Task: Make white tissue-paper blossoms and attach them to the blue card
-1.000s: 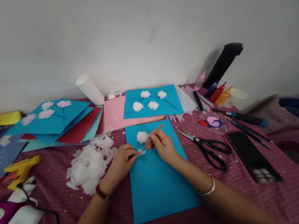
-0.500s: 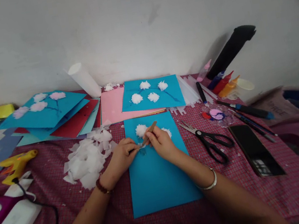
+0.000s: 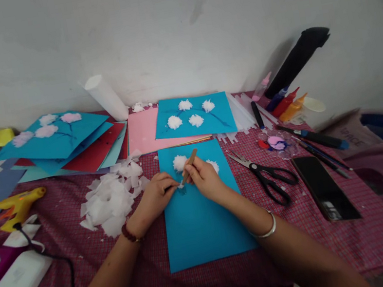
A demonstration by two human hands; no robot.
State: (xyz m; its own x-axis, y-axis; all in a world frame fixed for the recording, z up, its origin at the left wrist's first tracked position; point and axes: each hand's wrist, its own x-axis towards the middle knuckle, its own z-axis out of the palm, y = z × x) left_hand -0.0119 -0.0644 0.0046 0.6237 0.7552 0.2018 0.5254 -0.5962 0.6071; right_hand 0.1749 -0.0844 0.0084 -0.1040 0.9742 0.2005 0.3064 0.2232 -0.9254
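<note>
A blue sheet of paper (image 3: 201,221) lies in front of me on the red checked cloth, with two white tissue tufts (image 3: 180,163) near its far edge. My right hand (image 3: 205,180) is closed round a thin wooden stick (image 3: 189,163), whose lower tip presses on a small white tissue piece (image 3: 181,185). My left hand (image 3: 158,194) pinches that same tissue piece at the stick's tip, just above the blue sheet.
A pile of white tissue squares (image 3: 111,202) lies left of the sheet, with a yellow glue gun (image 3: 17,206) further left. Black scissors (image 3: 267,174), a dark phone (image 3: 323,189), markers and paint bottles lie to the right. Finished blue sheets (image 3: 196,118) and a white paper roll (image 3: 105,98) are behind.
The view has shifted slightly, so the table sits higher in the frame. My hands stay together over the blue sheet, and the stick now stands a little steeper.
</note>
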